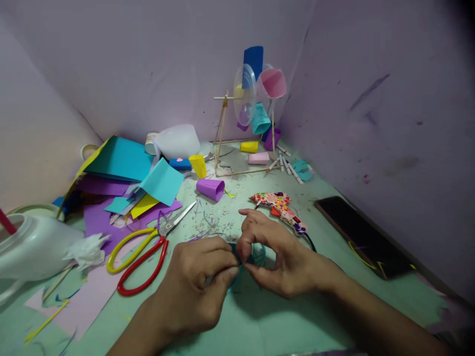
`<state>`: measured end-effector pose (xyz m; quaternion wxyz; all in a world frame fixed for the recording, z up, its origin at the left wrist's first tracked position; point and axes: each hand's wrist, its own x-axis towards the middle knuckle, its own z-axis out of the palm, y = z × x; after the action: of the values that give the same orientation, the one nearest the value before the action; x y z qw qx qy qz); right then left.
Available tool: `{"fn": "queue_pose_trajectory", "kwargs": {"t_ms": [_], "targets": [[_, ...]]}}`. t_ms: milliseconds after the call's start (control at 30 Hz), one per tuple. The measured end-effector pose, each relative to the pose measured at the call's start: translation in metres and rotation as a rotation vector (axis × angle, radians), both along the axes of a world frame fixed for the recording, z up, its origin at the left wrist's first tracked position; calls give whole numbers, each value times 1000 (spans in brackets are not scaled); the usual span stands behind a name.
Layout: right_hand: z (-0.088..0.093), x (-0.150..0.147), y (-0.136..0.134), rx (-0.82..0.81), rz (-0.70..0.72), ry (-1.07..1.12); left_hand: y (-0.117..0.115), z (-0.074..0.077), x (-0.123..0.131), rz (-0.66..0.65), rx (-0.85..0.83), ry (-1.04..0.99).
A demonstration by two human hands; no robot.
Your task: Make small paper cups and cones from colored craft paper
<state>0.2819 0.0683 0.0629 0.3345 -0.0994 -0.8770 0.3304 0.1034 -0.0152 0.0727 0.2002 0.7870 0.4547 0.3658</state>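
Observation:
My left hand (196, 282) and my right hand (274, 252) meet low in the middle of the view, over a pale green table (260, 321). Both pinch a small teal paper piece (256, 256), mostly hidden by the fingers. The left hand's fingers are curled shut on it from the left. Thumb and forefinger of the right hand press on it from the right. Yellow and red scissors (148, 249) lie just left of the left hand. A glue gun with a flowered pattern (282, 210) lies just beyond the right hand.
Coloured paper sheets (122, 163) pile up at the left, with a purple paper cup (211, 189) and a yellow one (198, 165) nearby. A stick frame with cups (252, 106) stands at the back. A dark phone (363, 237) lies right, a white jug (33, 247) far left.

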Motion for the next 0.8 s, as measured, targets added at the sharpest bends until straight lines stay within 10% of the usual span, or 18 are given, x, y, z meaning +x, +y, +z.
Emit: {"fn": "queue_pose_trajectory", "kwargs": {"t_ms": [200,467,800], "targets": [[-7,1,2,-167,-60,55,-6,0,-6,225,17,-44],[-21,-5,7,-555,-100,291,9,-9,-3,377,-495,-154],[-15,-3,4,-356,-232,138,13,-5,-8,385,-447,-146]]}}
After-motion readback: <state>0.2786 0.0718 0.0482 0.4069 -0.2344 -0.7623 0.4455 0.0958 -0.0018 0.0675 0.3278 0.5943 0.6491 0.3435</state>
